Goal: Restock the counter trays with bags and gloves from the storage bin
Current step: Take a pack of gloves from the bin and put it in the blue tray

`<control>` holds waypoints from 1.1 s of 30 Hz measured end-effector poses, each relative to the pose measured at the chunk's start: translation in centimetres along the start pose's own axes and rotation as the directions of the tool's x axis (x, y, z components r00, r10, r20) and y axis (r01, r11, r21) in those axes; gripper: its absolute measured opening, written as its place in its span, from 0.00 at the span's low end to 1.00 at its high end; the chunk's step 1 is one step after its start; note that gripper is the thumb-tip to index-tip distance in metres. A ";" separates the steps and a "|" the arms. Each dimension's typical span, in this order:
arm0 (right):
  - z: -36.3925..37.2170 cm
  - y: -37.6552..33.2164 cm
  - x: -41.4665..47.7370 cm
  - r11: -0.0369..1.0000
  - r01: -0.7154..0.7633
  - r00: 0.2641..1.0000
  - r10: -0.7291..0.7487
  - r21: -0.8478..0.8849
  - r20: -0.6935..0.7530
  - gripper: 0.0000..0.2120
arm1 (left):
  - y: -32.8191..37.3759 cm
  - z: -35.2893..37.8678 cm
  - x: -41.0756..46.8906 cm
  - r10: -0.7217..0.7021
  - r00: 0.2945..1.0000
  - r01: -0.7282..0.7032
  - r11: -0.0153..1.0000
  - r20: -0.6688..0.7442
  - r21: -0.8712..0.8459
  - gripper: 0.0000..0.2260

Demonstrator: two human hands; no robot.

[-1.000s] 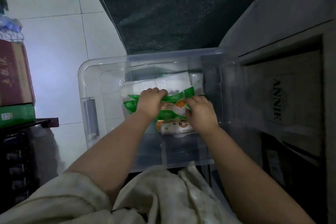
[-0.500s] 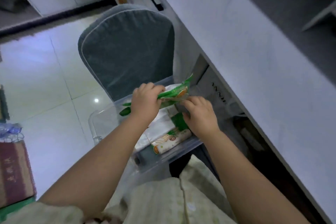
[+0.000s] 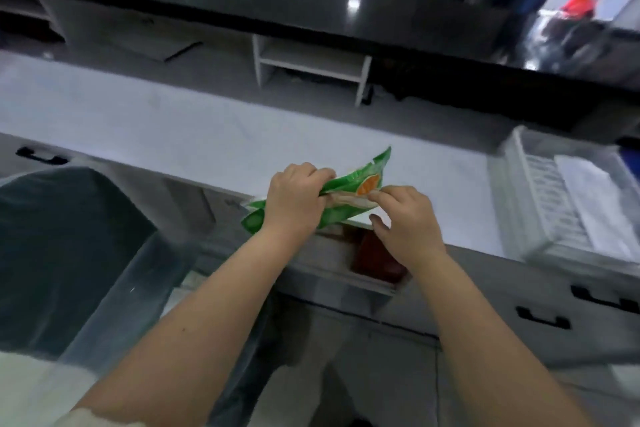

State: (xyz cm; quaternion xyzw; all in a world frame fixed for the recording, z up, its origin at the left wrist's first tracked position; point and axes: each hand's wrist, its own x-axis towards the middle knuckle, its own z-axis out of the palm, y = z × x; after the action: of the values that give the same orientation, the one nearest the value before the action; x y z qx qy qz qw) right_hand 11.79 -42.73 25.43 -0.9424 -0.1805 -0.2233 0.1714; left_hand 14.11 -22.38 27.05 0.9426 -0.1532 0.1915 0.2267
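A green packet [image 3: 349, 184] with an orange mark is held up over the front edge of the white counter [image 3: 166, 128]. My left hand [image 3: 294, 199] is closed around its left half. My right hand [image 3: 403, 220] pinches its right end with thumb and forefinger, the other fingers loose. A white slatted tray [image 3: 533, 204] holding white folded items sits on the counter to the right, apart from the packet. The clear storage bin [image 3: 138, 288] is a blurred shape at the lower left, its contents hidden.
A grey-covered chair [image 3: 59, 253] stands at the left. Under the counter are drawers with black handles [image 3: 542, 321] and an open slot holding a dark red item [image 3: 375, 255]. A small white shelf unit [image 3: 311, 62] and a dark upper ledge lie beyond.
Both hands lifted the green packet out of the clear bin and carried it up over the counter edge. My view swung from the bin on the floor up to the counter.
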 end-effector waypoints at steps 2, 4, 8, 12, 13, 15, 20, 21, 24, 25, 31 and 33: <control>-3.9 3.1 -2.2 0.996 -0.070 0.996 0.067 -0.051 -0.063 0.18 | 5.3 1.5 2.0 0.099 0.995 -0.099 0.994 0.003 -0.040 0.15; -7.6 6.4 -4.5 0.982 -0.153 0.983 0.140 -0.108 -0.115 0.17 | 10.6 3.3 3.7 0.195 0.981 -0.194 0.978 0.001 -0.078 0.16; -14.7 13.5 -9.8 0.922 -0.328 0.939 0.294 -0.206 -0.178 0.17 | 21.7 7.5 6.1 0.351 0.936 -0.348 0.927 -0.005 -0.139 0.16; -20.9 20.9 -14.8 0.885 -0.380 0.921 0.336 -0.268 -0.196 0.17 | 31.9 12.1 7.6 0.440 0.897 -0.439 0.877 -0.038 -0.195 0.15; -22.4 22.9 -16.0 0.878 -0.390 0.917 0.344 -0.278 -0.203 0.17 | 34.2 13.2 8.0 0.450 0.892 -0.450 0.868 -0.047 -0.212 0.15; -25.1 26.8 -18.1 0.861 -0.411 0.908 0.357 -0.299 -0.221 0.18 | 38.5 15.2 8.9 0.452 0.890 -0.452 0.860 -0.060 -0.239 0.16; -29.8 36.1 -20.1 0.835 -0.441 0.893 0.374 -0.328 -0.250 0.14 | 46.5 19.1 12.9 0.426 0.902 -0.430 0.865 -0.074 -0.259 0.15; -30.4 37.8 -19.9 0.835 -0.443 0.892 0.374 -0.325 -0.254 0.15 | 47.6 19.8 14.0 0.418 0.905 -0.424 0.869 -0.079 -0.256 0.15; -31.1 42.3 -18.6 0.841 -0.429 0.899 0.363 -0.330 -0.244 0.16 | 50.0 21.8 17.9 0.396 0.912 -0.411 0.887 -0.108 -0.210 0.15; -31.1 43.8 -18.1 0.843 -0.425 0.901 0.360 -0.331 -0.241 0.15 | 50.5 22.5 19.2 0.393 0.912 -0.409 0.891 -0.117 -0.195 0.15; -29.7 52.3 -15.4 0.829 -0.466 0.885 0.428 -0.309 -0.184 0.14 | 53.3 28.3 26.8 0.435 0.894 -0.447 0.880 -0.106 -0.159 0.15; -29.4 54.9 -14.3 0.819 -0.482 0.876 0.452 -0.312 -0.168 0.14 | 54.4 30.4 29.0 0.452 0.888 -0.460 0.871 -0.084 -0.172 0.16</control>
State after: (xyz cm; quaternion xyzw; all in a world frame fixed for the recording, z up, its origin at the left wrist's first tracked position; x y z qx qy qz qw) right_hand 12.19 -106.46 29.95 -0.9624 0.1056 -0.2427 0.0612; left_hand 28.03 -89.25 34.57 0.8502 -0.3838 0.2434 0.2657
